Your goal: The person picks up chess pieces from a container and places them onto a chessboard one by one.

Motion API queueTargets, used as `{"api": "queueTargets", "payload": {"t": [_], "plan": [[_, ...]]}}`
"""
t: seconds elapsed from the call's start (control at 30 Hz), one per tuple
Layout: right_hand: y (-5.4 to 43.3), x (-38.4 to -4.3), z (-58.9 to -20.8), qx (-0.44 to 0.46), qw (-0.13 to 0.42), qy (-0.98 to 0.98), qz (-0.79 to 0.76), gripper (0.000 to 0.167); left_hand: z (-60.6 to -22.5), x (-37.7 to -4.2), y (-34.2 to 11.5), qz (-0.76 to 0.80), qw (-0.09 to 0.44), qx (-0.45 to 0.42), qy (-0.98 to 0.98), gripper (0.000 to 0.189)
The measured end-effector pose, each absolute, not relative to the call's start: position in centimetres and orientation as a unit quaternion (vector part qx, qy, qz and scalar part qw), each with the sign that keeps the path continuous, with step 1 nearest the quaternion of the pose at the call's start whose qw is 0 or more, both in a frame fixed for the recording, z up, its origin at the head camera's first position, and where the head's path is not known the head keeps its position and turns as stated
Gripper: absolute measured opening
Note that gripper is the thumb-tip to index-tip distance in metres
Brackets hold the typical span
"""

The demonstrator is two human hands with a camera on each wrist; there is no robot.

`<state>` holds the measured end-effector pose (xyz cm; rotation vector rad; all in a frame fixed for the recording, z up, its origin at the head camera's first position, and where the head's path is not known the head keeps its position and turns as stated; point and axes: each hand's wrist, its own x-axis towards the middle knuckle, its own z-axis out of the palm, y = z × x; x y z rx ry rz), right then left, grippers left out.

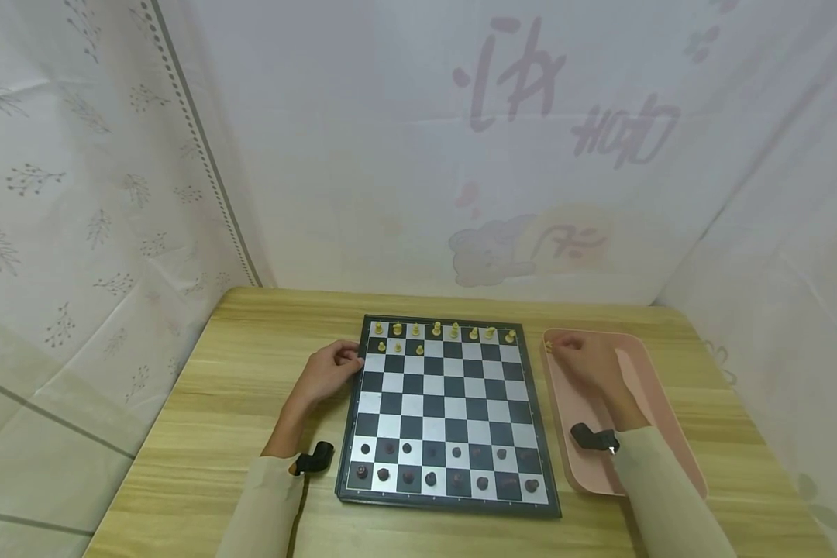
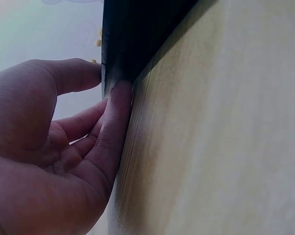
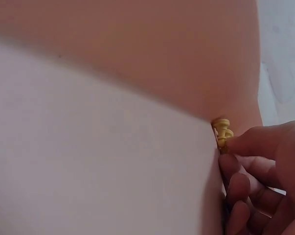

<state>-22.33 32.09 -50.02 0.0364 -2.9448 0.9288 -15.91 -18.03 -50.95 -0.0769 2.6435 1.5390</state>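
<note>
A black-and-white chessboard (image 1: 434, 385) lies on the table with its left edge beside my left hand (image 1: 329, 372). In the left wrist view, my thumb and fingers (image 2: 119, 105) grip the board's dark side (image 2: 130, 39). Over at the pink tray (image 1: 631, 341), my right hand (image 1: 591, 366) reaches into the far left corner. Its thumb and fingertips pinch a small yellow chess pawn (image 3: 224, 142) there; another yellow part shows close by, partly hidden. Yellow pieces (image 1: 436, 329) fill the board's far row, and several yellow pawns (image 1: 398, 348) stand in front at the left.
Dark red pieces (image 1: 430, 479) stand on the two near rows of the board. The wooden table (image 1: 209, 411) extends to both sides, and patterned white curtains (image 1: 363, 194) hang behind it and at the sides. Each wrist carries a black camera (image 1: 315, 458).
</note>
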Motion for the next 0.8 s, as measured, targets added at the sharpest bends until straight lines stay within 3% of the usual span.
{"api": "queueTargets", "payload": {"t": [0.33, 0.8], "plan": [[31.6, -22.3, -50.1, -0.024, 0.036, -0.951, 0.306, 0.029, -50.9, -15.9, -18.1, 0.504, 0.044, -0.024, 0.862, 0.039], [32.9, -22.6, -49.6, 0.076, 0.002, -0.960, 0.270, 0.031, -51.0, -16.0, -18.0, 0.500, 0.043, -0.024, 0.865, 0.039]]}}
